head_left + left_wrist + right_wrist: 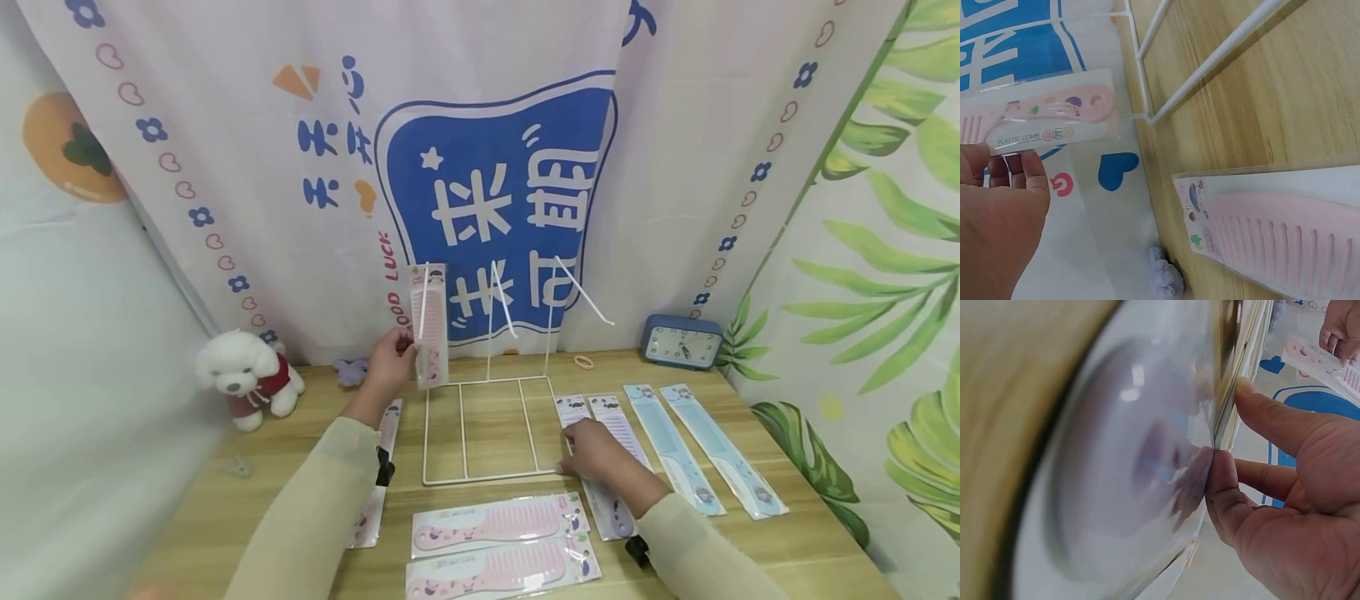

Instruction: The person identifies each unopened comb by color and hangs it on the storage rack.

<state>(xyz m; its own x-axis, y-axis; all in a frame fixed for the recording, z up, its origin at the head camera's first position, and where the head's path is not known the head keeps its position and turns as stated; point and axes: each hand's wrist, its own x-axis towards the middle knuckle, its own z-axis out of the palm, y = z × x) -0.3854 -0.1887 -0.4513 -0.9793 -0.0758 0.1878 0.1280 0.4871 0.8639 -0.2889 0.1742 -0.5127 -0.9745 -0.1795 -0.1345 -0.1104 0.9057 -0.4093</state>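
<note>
- While both hands work over it, the wooden table (pixel 750 533) spreads beneath them, and a printed curtain (pixel 300 167) hangs behind, beyond the reach of either hand;
- between the two hands stands the white wire rack (pixel 487 433), its flat base on the table and its pegs slanting up and towards the person;
- the left hand (pixel 390 362) is raised at the rack's left peg, fingers and thumb pinching the edge of a pink packaged comb (pixel 430 325) that hangs upright on that peg; the left wrist view shows the pack held against the fingertips (pixel 1022 169);
- just below the left forearm a second pink comb pack (pixel 375 492) lies flat on the table;
- nearer the person than both hands, two more pink comb packs (pixel 498 525) lie side by side;
- the right hand (pixel 592 450) rests low at the rack's right front corner, on a purple comb pack (pixel 611 467); the right wrist view shows thumb and fingers (pixel 1222 487) curled against the pack's edge, pinching it;
- right of the right hand lie two blue comb packs (pixel 705 450);
- beyond them sits a blue clock (pixel 681 342);
- left of the left hand sits a white plush dog (pixel 247 375).
</note>
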